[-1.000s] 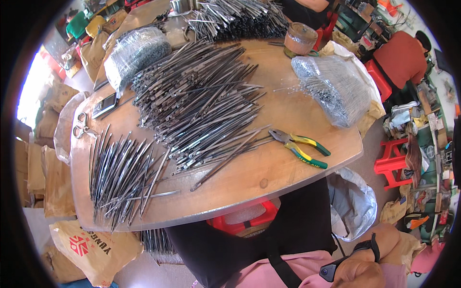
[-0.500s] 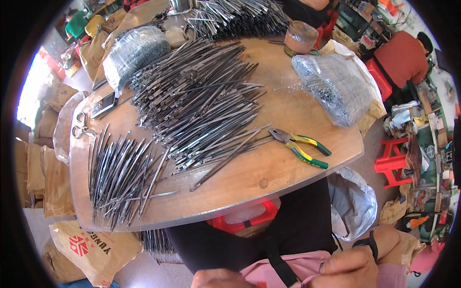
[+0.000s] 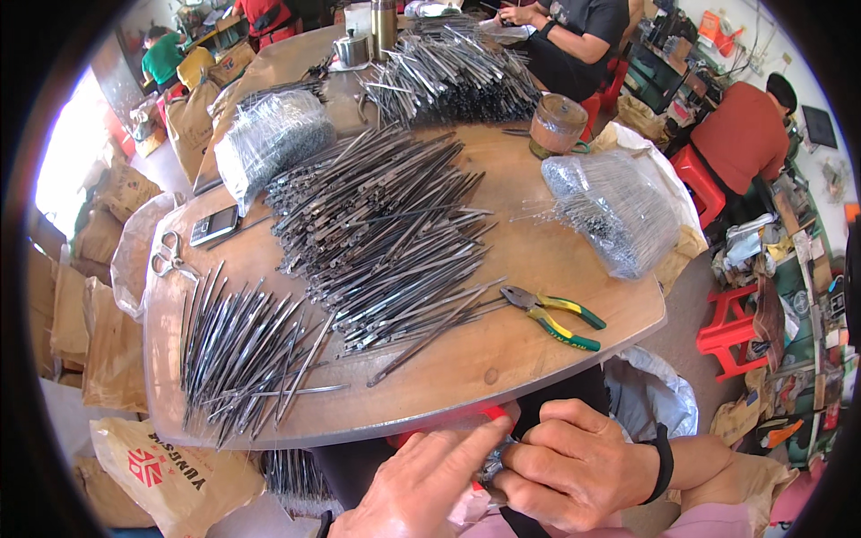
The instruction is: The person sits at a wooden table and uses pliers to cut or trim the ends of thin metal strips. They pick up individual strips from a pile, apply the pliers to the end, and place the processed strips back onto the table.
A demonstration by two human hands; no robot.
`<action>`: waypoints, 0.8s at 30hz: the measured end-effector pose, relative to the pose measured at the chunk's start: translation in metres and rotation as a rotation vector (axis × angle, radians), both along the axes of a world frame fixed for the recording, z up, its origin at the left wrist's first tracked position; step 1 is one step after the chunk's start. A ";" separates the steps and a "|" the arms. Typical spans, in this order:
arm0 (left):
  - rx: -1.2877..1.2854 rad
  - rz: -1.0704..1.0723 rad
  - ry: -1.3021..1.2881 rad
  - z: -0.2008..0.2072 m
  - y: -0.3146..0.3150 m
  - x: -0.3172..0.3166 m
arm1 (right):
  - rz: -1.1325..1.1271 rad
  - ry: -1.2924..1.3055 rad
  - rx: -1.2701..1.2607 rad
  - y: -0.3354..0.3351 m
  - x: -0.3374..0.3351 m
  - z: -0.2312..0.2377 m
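Observation:
Low in the view, my two hands meet over my lap, just beyond the table's near edge. My right hand (image 3: 574,466) has its fingers curled in, with a black band round the wrist. My left hand (image 3: 408,482) reaches across to it, back up, fingers held together. A small shiny grey thing (image 3: 490,466) shows between them, mostly hidden by the fingers, so its kind is unclear. Pliers with yellow-green handles (image 3: 556,319) lie on the table above my right hand. Dark thin metal strips (image 3: 377,233) are heaped mid-table, with a smaller bunch (image 3: 242,359) at the near left.
The wooden table (image 3: 502,372) also carries a phone (image 3: 214,226), scissors (image 3: 169,257), two plastic-wrapped wire bundles (image 3: 273,143) and a round brown container (image 3: 557,125). Red stools (image 3: 728,332) stand at the right. Paper bags (image 3: 179,475) lie at the left. Other people sit beyond the table.
Both hands have risen from the pink cloth at my lap and come together near the table edge, with the shiny thing between them. The view has tipped up, showing more of the far side.

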State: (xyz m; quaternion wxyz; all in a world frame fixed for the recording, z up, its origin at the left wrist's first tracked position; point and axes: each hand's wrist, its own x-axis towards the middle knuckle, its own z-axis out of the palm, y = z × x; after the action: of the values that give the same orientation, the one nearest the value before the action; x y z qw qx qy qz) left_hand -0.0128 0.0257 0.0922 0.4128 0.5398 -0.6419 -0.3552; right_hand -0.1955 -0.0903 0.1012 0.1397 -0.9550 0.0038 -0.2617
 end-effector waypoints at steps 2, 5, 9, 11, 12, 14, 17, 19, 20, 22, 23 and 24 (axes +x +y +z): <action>0.030 -0.028 0.014 0.001 0.001 0.002 | -0.018 0.006 -0.029 -0.001 -0.001 -0.003; 0.081 -0.055 0.042 -0.002 0.001 0.002 | -0.012 0.075 0.033 0.002 0.003 0.004; 0.172 -0.058 0.080 -0.016 -0.003 0.003 | 0.098 -0.024 -0.098 0.001 0.013 -0.011; 0.245 -0.068 0.123 -0.018 -0.006 0.003 | 0.119 -0.016 -0.114 -0.005 0.010 -0.013; 0.207 -0.093 0.140 -0.019 -0.011 0.003 | 0.145 0.003 -0.128 -0.012 0.006 -0.015; 0.352 -0.090 0.260 -0.011 -0.021 0.004 | 0.169 0.054 -0.121 -0.018 -0.001 -0.011; 0.406 -0.113 0.315 -0.007 -0.033 0.004 | 0.200 0.038 -0.165 -0.030 -0.003 -0.018; 0.387 -0.125 0.355 -0.006 -0.043 0.001 | 0.169 -0.017 -0.160 -0.037 -0.003 -0.021; 0.216 -0.017 0.257 -0.008 -0.044 -0.002 | 0.161 -0.019 -0.153 -0.041 -0.002 -0.022; 0.109 0.129 0.216 -0.015 -0.051 -0.003 | 0.133 0.001 -0.155 -0.050 0.000 -0.016; 0.068 0.209 0.186 -0.022 -0.053 -0.003 | 0.091 -0.015 -0.180 -0.058 0.003 -0.018; 0.107 0.323 0.404 -0.032 -0.054 -0.006 | 0.034 -0.063 -0.244 -0.071 0.003 -0.022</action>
State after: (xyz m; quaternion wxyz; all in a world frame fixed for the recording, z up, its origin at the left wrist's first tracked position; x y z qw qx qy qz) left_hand -0.0187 -0.0279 0.0597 0.5549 0.5743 -0.4325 -0.4186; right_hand -0.1929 -0.1616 0.0794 0.0269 -0.9562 -0.0485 -0.2875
